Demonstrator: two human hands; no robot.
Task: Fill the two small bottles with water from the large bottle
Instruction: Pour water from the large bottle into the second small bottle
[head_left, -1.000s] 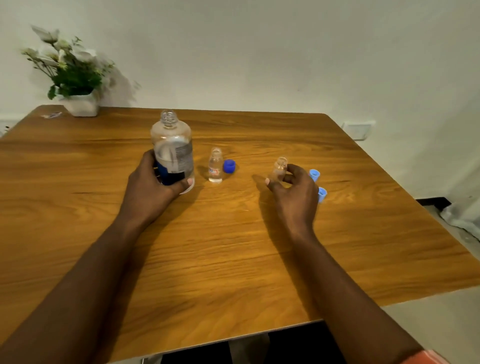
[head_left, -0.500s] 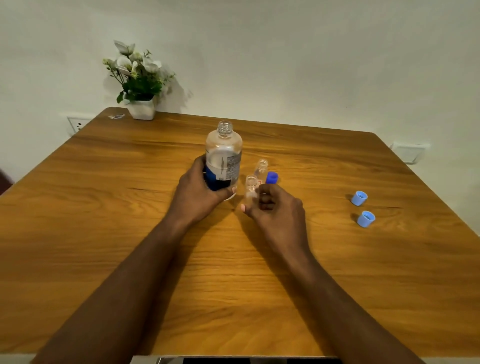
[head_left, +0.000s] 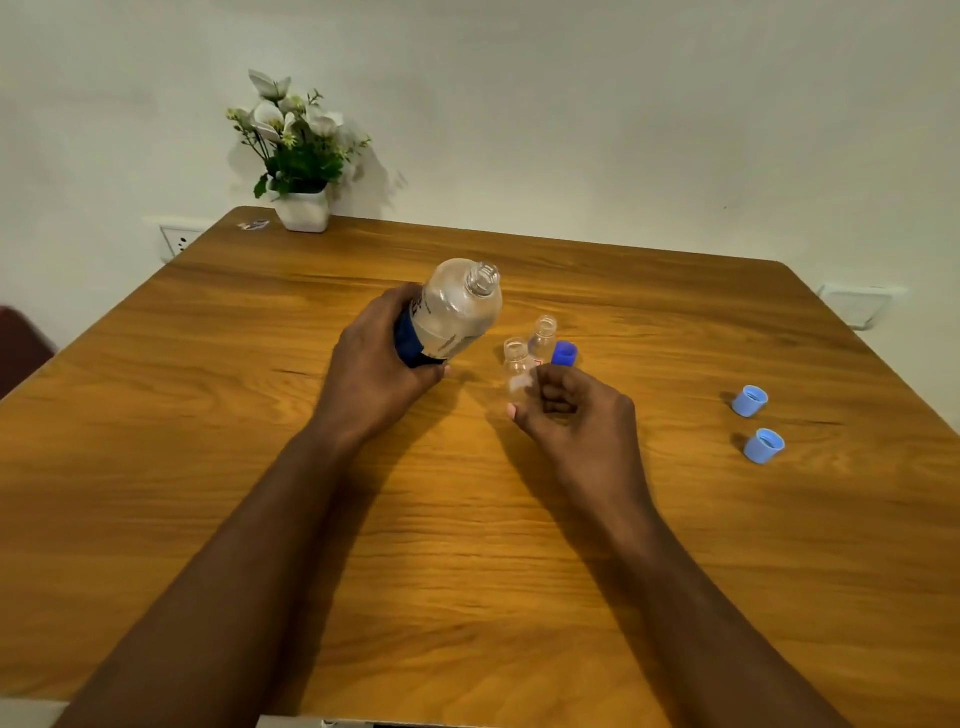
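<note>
Tipped over from the upright stance it had half a second ago, the large bottle (head_left: 457, 312) now leans with its long axis slanting up and to the right, its uncapped mouth aimed toward the two small bottles. Seen from the head camera, the left hand (head_left: 379, 374) wraps round its lower part, over the blue label, and hides its base, so I cannot tell whether it touches the tabletop (head_left: 467, 571). Its clear wall shows no plain water line. Just right of it, the right hand (head_left: 571, 415) pinches the nearer small bottle (head_left: 517, 371) low on its body between thumb and curled fingers. That bottle stands upright, mouth open to the ceiling, in much the same spot as before. It is see-through, and I cannot tell whether any water is in it. Just behind it stands the second small bottle (head_left: 543, 338), also upright and uncapped, with a bit of red on its label. What it holds I cannot make out either. A dark blue cap (head_left: 564, 354) sits right beside that one, close to the right hand's knuckles. Well off to the right, two light blue caps (head_left: 749, 401) lie near each other, open side up. At the far left corner a white pot of flowers (head_left: 302, 208) stands against the wall.
</note>
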